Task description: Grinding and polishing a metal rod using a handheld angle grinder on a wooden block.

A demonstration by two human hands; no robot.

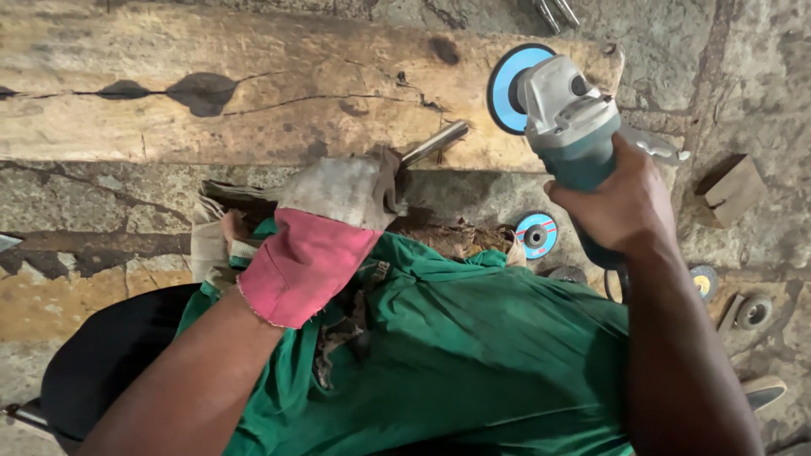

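Angle grinder [568,127] in right hand [621,207]

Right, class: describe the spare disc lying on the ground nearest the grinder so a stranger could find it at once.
Start at the long cracked wooden beam, then drop below the angle grinder held in the right hand. The spare disc lies flat on the stone ground; unlike the grey and yellow-centred discs farther right, its face is bright blue.

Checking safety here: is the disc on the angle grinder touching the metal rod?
Apart. The blue grinding disc on the grey-and-teal angle grinder sits right of the silver metal rod, with bare wood between them.
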